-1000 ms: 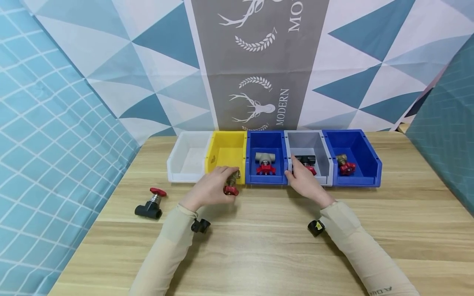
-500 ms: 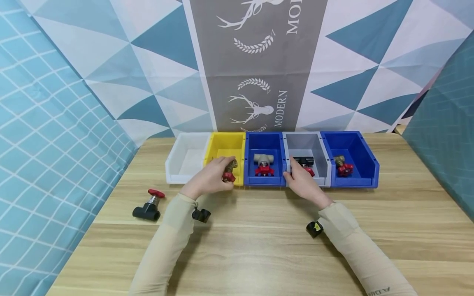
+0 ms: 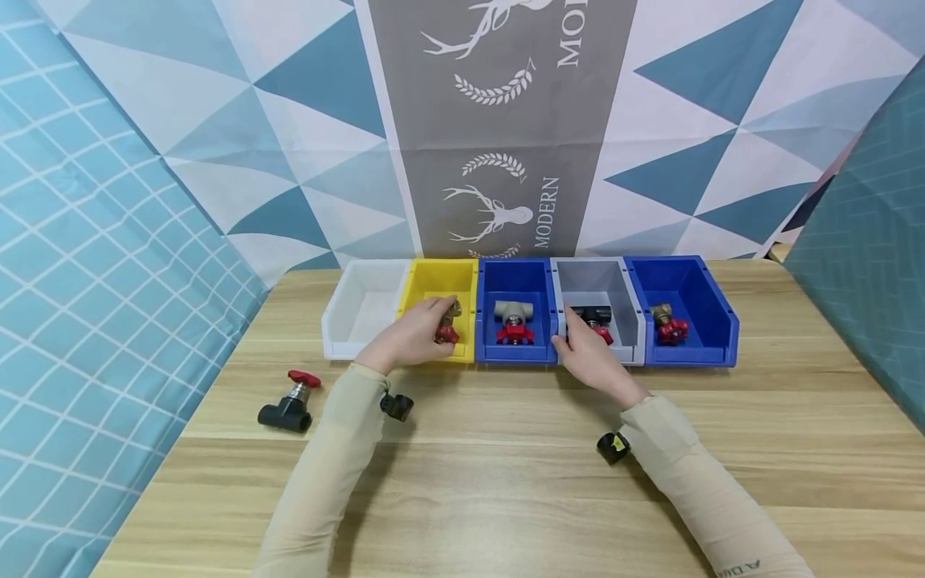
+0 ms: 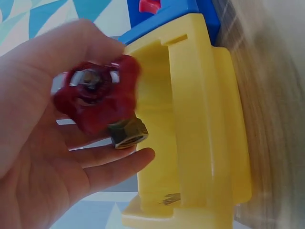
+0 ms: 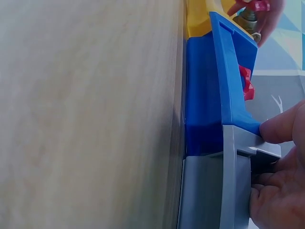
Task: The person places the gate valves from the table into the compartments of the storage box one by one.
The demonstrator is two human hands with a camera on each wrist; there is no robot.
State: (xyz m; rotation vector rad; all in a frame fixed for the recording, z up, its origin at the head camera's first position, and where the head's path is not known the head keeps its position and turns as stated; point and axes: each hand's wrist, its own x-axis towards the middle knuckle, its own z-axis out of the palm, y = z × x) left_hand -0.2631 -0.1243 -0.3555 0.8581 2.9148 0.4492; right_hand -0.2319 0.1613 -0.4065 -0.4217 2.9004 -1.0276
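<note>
My left hand (image 3: 408,335) holds a brass valve (image 4: 128,133) with a red handwheel (image 4: 97,95) at the yellow bin (image 3: 441,278). The left wrist view has thumb and fingers around the valve, the last fingers fairly straight, over the bin's open front. My right hand (image 3: 594,353) grips the front of the wall where the grey bin (image 3: 592,279) meets the middle blue bin (image 3: 515,279). Its thumb lies on the blue side and its fingers reach into the grey bin. A black tee valve (image 3: 594,315) with a red handle lies there, partly hidden by the hand.
A grey tee valve (image 3: 514,321) sits in the middle blue bin. The right blue bin (image 3: 686,281) holds a brass valve (image 3: 668,323). A white bin (image 3: 368,301) stands leftmost. On the table (image 3: 491,482), at left, lies a black tee valve (image 3: 291,408).
My left hand has carried the brass valve forward from the front of the yellow bin to over its inside. The right hand has stayed on the bin wall.
</note>
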